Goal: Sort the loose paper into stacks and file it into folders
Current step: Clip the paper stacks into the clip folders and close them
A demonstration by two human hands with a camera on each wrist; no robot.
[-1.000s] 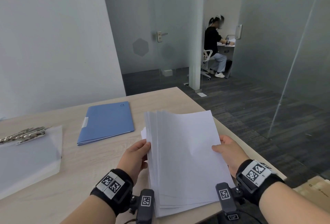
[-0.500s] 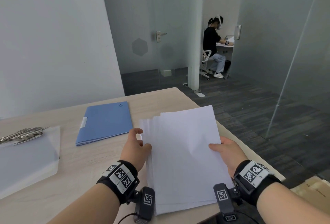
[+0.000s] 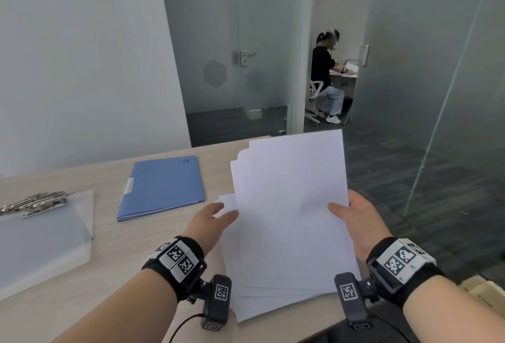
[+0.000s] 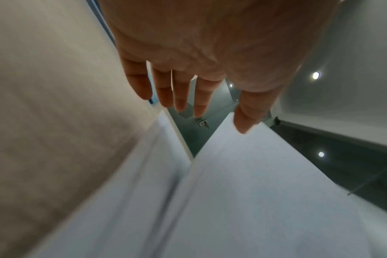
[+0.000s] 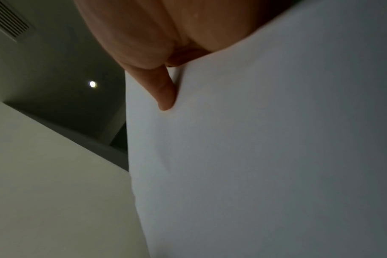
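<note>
Fingers (image 3: 337, 210) of the right hand (image 3: 358, 219) pinch the paper stack (image 3: 289, 214), raised over the desk (image 3: 82, 315) right of the blue folder (image 3: 164, 187). Left wrist view: left hand (image 4: 199, 52) fingers straight, spread beside the sheets. Right wrist view: one finger presses the paper.

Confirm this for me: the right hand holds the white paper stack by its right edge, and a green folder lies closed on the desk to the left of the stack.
Wrong in one respect: the folder is blue, not green, as the head view shows. The rest stands: the right hand holds the white paper stack by its right edge, and the folder lies closed on the desk to the left of the stack.
</note>
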